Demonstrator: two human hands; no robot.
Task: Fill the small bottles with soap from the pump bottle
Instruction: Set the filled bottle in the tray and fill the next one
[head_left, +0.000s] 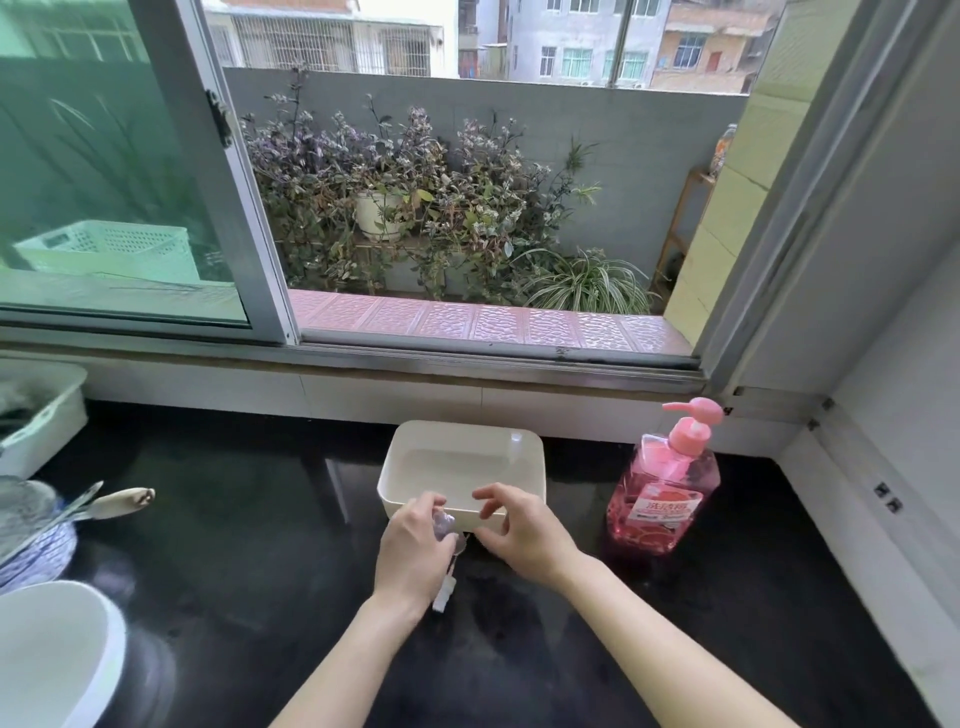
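A pink pump bottle (665, 480) of soap stands upright on the black counter (260, 545), to the right of a white rectangular tub (462, 467). My left hand (415, 556) is closed around small clear bottles (444, 527) just in front of the tub; a white cap end (444, 597) sticks out below the palm. How many bottles it holds is hidden by the fingers. My right hand (519, 527) hovers beside it with fingers curled and apart, touching nothing that I can see. One more clear small item (516, 437) lies at the tub's far right corner.
A white basin (57, 649) sits at the front left, with a blue patterned bowl holding utensils (36, 525) behind it and a white tray (41, 410) at the far left. The window sill (467, 364) runs behind the counter; a white wall (883, 467) bounds the right.
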